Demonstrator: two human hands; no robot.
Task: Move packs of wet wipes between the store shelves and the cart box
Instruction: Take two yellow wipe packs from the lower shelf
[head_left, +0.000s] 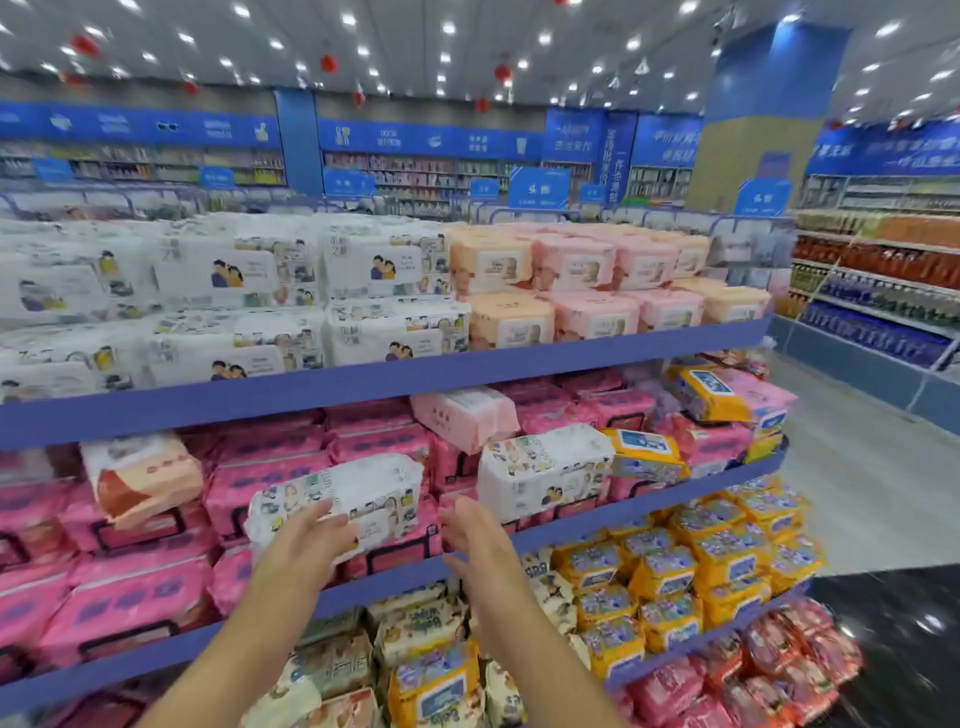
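A white wet-wipe pack with cartoon figures (353, 493) lies tilted on the pink packs of the middle shelf (597, 525). My left hand (306, 540) rests against its lower left front, fingers spread over it. Beside it, my right hand (475, 530) is open with fingers apart, just right of the pack and not touching it. A second white cartoon pack (540, 467) sits further right on the same shelf. No cart box shows in the view.
The top shelf (363, 382) holds rows of white, peach and pink packs. Yellow packs (691, 561) and red packs (789, 654) fill the lower shelves. A loose pale pink pack (462, 415) and a peach pack (140, 475) lie on the pink ones. An aisle opens at the right.
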